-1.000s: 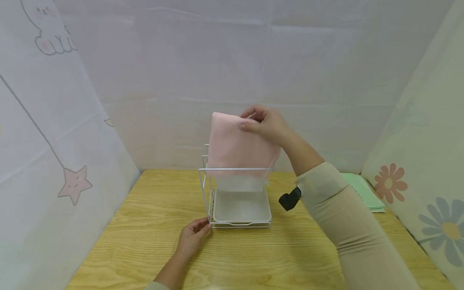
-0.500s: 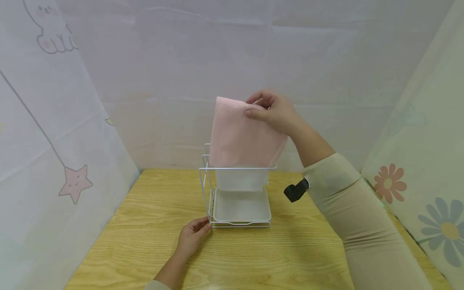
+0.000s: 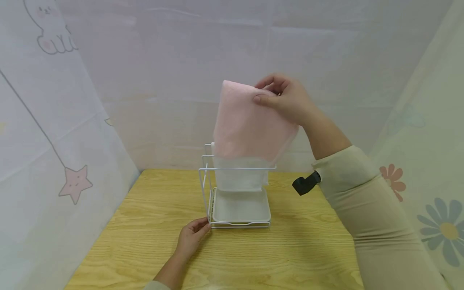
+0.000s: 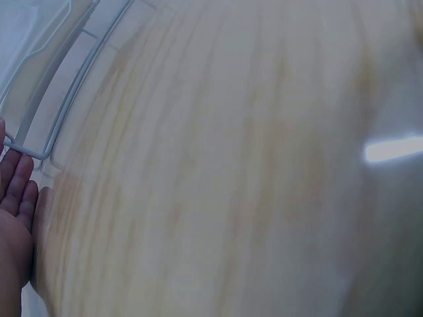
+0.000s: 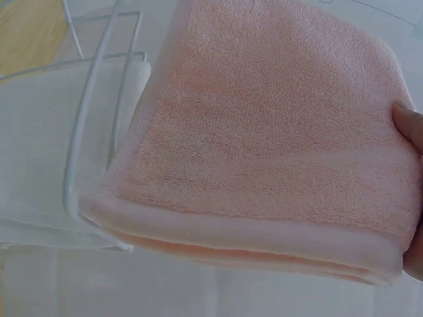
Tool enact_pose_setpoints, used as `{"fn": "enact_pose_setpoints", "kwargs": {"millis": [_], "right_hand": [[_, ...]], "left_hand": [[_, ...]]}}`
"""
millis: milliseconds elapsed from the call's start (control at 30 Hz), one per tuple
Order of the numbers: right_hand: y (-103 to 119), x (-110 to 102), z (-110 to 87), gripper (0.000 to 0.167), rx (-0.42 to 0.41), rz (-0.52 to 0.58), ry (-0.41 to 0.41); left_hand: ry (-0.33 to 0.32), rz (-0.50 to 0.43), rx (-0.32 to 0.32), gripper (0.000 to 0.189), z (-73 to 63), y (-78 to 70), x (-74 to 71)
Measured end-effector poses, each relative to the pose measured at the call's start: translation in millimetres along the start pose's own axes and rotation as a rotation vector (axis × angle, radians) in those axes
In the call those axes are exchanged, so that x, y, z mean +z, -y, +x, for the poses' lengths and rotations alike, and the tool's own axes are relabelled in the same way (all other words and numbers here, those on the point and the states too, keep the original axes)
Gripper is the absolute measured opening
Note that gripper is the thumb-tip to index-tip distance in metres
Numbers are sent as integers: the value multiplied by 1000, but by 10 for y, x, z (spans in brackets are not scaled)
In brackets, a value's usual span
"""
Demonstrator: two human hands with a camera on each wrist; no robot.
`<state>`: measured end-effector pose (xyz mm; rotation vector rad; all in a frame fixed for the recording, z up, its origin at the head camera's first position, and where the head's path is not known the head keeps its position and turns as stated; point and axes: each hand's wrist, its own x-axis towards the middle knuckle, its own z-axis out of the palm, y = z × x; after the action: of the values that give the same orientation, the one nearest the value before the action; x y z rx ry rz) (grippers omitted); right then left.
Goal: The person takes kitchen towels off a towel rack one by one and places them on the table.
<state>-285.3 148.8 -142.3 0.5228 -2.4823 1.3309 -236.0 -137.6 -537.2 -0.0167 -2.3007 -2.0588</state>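
My right hand [image 3: 290,98] pinches a folded pink towel [image 3: 250,125] by its upper edge, thumb in front and fingers behind. The towel hangs over a white wire rack [image 3: 237,169], its lower edge around the height of the top bars. In the right wrist view its terry face and folded layers [image 5: 284,125] show beside the rack's bars. A folded white towel [image 3: 239,179] hangs on the rack behind the front bar. Down at the rack's front left corner, my left hand [image 3: 190,237] holds the base wire between thumb and fingers; the left wrist view shows those fingers [image 4: 18,181] at the corner.
A shallow white tray [image 3: 242,207] sits in the rack's base. The rack stands on a wood-grain table [image 3: 152,249], with patterned cloth walls [image 3: 181,80] at the back and sides. A black wrist camera [image 3: 306,183] juts from the right sleeve.
My right hand has lifted the pink towel up and to the right, uncovering more of the white towel. The right forearm now hides the green cloth stack. My left hand stays put.
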Motion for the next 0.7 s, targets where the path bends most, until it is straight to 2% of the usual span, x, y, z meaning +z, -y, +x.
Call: {"fn": "enact_pose_setpoints", "kwargs": {"millis": [333, 700], "right_hand": [[54, -200, -88, 28, 9, -16, -39], [-42, -444, -248, 25, 31, -49, -68]], "left_hand": [[-13, 26, 8, 32, 2, 4, 0], [3, 40, 0, 34, -3, 10, -2]]}}
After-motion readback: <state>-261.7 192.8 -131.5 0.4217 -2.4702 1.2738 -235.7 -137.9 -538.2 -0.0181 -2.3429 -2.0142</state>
